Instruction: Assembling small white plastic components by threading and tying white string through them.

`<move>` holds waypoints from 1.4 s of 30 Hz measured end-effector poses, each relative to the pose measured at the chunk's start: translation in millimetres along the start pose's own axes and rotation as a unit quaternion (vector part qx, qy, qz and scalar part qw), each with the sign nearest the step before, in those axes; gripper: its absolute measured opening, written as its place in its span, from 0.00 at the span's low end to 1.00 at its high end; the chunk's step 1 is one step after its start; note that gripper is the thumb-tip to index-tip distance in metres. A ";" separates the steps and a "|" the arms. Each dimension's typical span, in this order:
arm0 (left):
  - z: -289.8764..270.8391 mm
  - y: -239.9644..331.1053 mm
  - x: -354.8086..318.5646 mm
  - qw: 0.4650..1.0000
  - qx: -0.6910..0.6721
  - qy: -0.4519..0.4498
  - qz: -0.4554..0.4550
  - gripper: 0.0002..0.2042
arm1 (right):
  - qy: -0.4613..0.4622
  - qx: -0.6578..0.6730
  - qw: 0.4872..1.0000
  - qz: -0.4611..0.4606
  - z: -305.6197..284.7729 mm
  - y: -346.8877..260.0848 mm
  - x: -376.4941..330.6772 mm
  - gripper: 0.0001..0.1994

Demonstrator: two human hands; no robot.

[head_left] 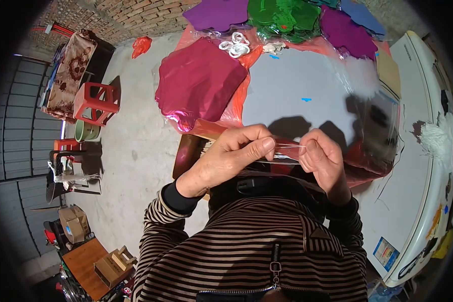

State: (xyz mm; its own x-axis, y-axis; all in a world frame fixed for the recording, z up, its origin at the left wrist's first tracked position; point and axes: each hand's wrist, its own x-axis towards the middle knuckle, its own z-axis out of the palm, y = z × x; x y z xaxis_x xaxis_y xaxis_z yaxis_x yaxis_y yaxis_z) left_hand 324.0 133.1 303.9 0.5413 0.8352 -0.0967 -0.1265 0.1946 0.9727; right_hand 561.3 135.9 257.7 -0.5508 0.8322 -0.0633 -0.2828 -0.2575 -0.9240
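Observation:
Thin white strings (288, 146) stretch between my two hands, in front of my body. My left hand (231, 156) pinches one end between thumb and forefinger. My right hand (323, 158) has its fingers curled round the other end. Just beyond lies a grey sheet (292, 85) with small blue marks, and the shadows of my hands fall on it. To its left is a stack of shiny magenta foil sheets (201, 80). White looped bundles (235, 45) rest behind that stack, on clear and red plastic.
Purple (216, 15) and green foil stacks (283, 19) line the table's far side. A white appliance-like panel (412, 166) stands at right, with a white strand bundle (435, 139) on it. At left are a red stool (96, 103) and a cardboard box (115, 268).

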 end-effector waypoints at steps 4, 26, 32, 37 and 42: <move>15.4 1.3 6.1 0.995 -0.077 0.066 0.020 0.12 | 0.044 -0.193 0.979 -0.057 16.4 6.1 1.7 0.11; 14.9 -19.4 29.4 0.938 0.304 0.044 0.159 0.11 | 0.077 -0.157 0.984 -0.043 1.3 5.7 21.4 0.06; -12.5 -66.2 38.4 0.884 0.395 0.105 0.226 0.10 | 0.016 -0.303 0.936 -0.176 -4.9 3.6 29.5 0.04; -7.9 -68.3 43.1 0.909 0.313 0.115 0.249 0.09 | -0.013 -0.276 0.952 -0.129 -7.9 54.9 33.3 0.03; -14.8 -77.8 43.1 0.879 0.378 0.176 0.230 0.10 | -0.070 -0.316 0.919 -0.223 -3.9 15.5 37.5 0.03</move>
State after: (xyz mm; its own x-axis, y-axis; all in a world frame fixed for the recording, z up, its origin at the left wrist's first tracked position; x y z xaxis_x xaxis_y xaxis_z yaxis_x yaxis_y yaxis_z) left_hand 344.9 161.6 221.0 0.2699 0.8693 0.4142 0.3954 -0.4923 0.7755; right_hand 539.3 165.0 239.5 -0.5991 0.7034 0.3825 -0.0155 0.4675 -0.8839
